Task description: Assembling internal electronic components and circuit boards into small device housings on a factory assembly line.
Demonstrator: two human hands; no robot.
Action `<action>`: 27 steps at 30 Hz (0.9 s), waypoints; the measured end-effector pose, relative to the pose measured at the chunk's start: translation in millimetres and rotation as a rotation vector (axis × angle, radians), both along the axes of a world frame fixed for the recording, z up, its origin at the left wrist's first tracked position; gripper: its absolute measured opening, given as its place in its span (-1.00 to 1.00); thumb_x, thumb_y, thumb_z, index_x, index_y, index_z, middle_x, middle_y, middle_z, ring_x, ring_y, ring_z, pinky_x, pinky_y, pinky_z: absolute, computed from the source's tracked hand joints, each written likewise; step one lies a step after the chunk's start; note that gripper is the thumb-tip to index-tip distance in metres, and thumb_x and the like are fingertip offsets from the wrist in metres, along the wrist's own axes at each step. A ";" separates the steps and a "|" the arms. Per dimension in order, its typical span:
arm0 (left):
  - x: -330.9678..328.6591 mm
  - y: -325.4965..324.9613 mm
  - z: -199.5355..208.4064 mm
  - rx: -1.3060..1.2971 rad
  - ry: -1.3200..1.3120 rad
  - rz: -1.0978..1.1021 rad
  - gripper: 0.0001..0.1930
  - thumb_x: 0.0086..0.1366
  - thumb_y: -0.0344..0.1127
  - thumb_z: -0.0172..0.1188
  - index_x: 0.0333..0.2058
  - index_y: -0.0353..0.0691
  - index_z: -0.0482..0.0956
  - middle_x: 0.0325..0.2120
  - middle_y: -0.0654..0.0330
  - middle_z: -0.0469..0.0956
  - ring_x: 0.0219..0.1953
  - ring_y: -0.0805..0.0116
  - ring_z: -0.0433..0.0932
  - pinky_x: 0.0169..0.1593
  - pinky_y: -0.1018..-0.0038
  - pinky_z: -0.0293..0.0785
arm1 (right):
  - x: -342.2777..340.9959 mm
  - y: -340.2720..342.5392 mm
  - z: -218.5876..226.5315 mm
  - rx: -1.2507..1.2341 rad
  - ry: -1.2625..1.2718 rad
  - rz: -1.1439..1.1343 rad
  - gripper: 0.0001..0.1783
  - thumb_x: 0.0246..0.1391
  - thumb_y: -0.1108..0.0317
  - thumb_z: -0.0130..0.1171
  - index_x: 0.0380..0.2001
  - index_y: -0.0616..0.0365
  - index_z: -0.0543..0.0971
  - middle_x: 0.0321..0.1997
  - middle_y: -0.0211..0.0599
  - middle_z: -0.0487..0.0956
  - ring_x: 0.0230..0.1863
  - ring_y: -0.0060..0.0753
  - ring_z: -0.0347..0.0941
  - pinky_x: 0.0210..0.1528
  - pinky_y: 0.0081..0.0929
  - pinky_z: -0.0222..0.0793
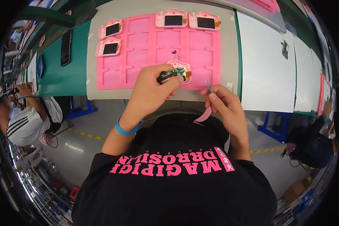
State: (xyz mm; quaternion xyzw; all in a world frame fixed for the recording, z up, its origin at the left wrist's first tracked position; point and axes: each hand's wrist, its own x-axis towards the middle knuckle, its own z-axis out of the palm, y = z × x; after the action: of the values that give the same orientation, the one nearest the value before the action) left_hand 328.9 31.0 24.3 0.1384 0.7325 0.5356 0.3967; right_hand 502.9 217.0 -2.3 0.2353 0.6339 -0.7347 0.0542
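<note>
Circuit board (176, 72), green, clamped in the left hand (152, 86) and partly hidden by the grip; beneath, over the near middle of a pink tray (141, 25), a pink-rimmed housing (187, 80) largely covered. Thin wire looping toward the far side, close to a small dark disc (174, 52); connections too small to make out. Right hand (226, 103) well apart from the left, pinched round slim metal tweezers (208, 86), rear portion concealed; pink strip (203, 116) just nearer, impossible to tell whether joined. Four more housings (171, 19) on the tray, two far left, two far right. Underneath, a beige board (228, 45) on a green surface (81, 56); black slab (66, 47) at left, white sheets (261, 64) at right. Around, gray floor (79, 145) with yellow stripes (87, 134); at left, a blurred person (30, 124) in white.
</note>
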 end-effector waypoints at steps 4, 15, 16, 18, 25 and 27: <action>1.9 24.8 -4.3 -0.058 0.379 -0.070 -0.88 0.31 -0.37 0.37 -0.30 -0.30 0.66 -0.57 0.28 0.59 -0.55 0.55 0.42 -0.46 0.59 0.33 | 1.2 0.2 0.5 -0.244 -0.012 -0.007 -0.71 0.56 0.40 -0.11 0.08 0.27 0.58 -0.38 -0.26 0.64 -0.50 -0.59 0.44 -0.42 -0.64 0.34; -7.9 25.0 -27.2 0.001 0.366 -0.013 -0.76 0.32 -0.38 0.32 -0.09 -0.35 0.59 -0.45 0.13 0.68 -0.55 0.37 0.50 -0.42 0.43 0.43 | -26.8 -12.8 5.0 -0.443 -0.129 0.125 -0.75 0.61 0.31 -0.14 0.06 0.22 0.47 -0.62 -0.17 0.61 -0.83 -0.50 0.27 -0.72 -0.62 0.15; -8.4 23.6 -26.2 -0.008 0.364 -0.015 -0.76 0.32 -0.38 0.32 -0.09 -0.35 0.59 -0.45 0.13 0.68 -0.55 0.37 0.50 -0.42 0.43 0.43 | -28.2 -13.4 4.8 -0.452 -0.130 0.125 -0.75 0.61 0.31 -0.14 0.06 0.22 0.47 -0.62 -0.17 0.61 -0.83 -0.50 0.27 -0.72 -0.62 0.15; -9.7 22.4 -22.5 -0.041 0.309 -0.033 -0.74 0.35 -0.42 0.32 -0.04 -0.35 0.58 -0.39 0.16 0.68 -0.53 0.44 0.49 -0.44 0.50 0.45 | -30.4 -14.6 4.0 -0.453 -0.130 0.106 -0.75 0.61 0.30 -0.15 0.05 0.21 0.47 -0.64 -0.18 0.60 -0.84 -0.49 0.26 -0.73 -0.62 0.14; -10.6 20.0 -24.7 -0.038 0.266 -0.038 -0.74 0.39 -0.46 0.31 0.01 -0.35 0.57 -0.34 0.17 0.66 -0.51 0.51 0.47 -0.46 0.57 0.46 | -30.8 -17.6 3.0 -0.497 -0.146 0.092 -0.76 0.62 0.28 -0.15 0.01 0.18 0.46 -0.67 -0.20 0.58 -0.86 -0.51 0.21 -0.74 -0.62 0.08; -10.3 19.5 -25.1 -0.038 0.259 -0.035 -0.73 0.39 -0.46 0.31 0.02 -0.35 0.57 -0.34 0.18 0.66 -0.51 0.52 0.47 -0.46 0.58 0.45 | -31.8 -18.9 0.0 -0.505 -0.130 0.093 -0.75 0.62 0.28 -0.16 0.00 0.19 0.46 -0.67 -0.21 0.58 -0.85 -0.51 0.21 -0.75 -0.60 0.08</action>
State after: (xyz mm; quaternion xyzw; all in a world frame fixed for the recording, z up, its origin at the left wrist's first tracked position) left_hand 318.6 50.5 -0.8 0.2115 0.7851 0.4924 0.3105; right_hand 471.1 198.2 -2.3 0.2318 0.4356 -0.8498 0.1856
